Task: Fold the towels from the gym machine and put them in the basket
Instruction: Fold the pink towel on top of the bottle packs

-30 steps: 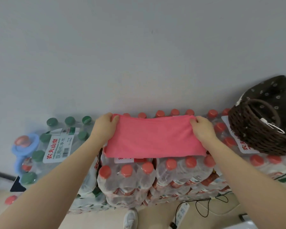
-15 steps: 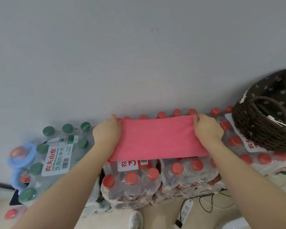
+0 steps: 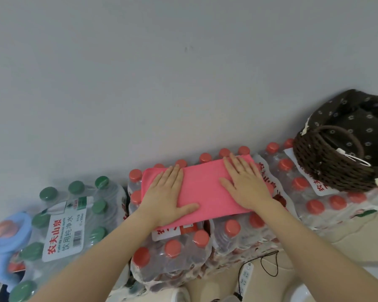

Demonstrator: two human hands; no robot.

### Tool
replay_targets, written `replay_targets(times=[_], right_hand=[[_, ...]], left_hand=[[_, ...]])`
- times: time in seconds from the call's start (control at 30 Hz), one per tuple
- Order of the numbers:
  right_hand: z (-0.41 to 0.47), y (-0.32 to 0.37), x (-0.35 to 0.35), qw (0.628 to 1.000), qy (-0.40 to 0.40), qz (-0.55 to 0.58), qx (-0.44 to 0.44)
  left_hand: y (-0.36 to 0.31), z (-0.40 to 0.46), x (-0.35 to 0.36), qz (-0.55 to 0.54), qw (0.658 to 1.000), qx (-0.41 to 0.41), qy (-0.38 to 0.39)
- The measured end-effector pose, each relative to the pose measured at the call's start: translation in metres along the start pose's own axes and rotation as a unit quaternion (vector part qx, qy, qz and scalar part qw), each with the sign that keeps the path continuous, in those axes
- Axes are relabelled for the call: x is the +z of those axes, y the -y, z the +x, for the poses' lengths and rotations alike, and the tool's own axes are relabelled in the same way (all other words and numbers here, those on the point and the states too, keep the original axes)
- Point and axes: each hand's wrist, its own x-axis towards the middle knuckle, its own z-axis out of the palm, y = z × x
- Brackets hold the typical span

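Both my arms reach forward from the bottom of the view, bare to the elbow, and draw a little toward each other at the wrists. My left hand (image 3: 166, 194) lies palm down, fingers straight and close together, pointing away from me, the thumb spread out toward the right. My right hand (image 3: 244, 184) lies palm down too, fingers straight and slightly fanned, angled a bit to the left, thumb stretched out toward the left hand. Neither hand has a grip on anything; both press flat, well apart, thumbs pointing at each other.
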Motion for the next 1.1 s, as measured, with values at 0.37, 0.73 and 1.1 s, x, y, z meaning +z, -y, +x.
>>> replay_targets(times=[0.37,0.73,1.1], right_hand=[[-0.01,-0.034,-0.001,0.942,-0.112,0.186,0.257],[-0.005,-0.115,-0.048,0.947,-0.027,0.258,0.189],[0.003,-0.107,-0.082,0.947,-0.039,0.299,0.109]], left_hand=[[-0.033,0.022,-0.007,-0.006,0.998,0.04,-0.046],[-0.131,0.086,0.003,-0.021,0.997,0.074,-0.025],[-0.162,0.115,0.003,-0.027,0.998,0.063,-0.015]])
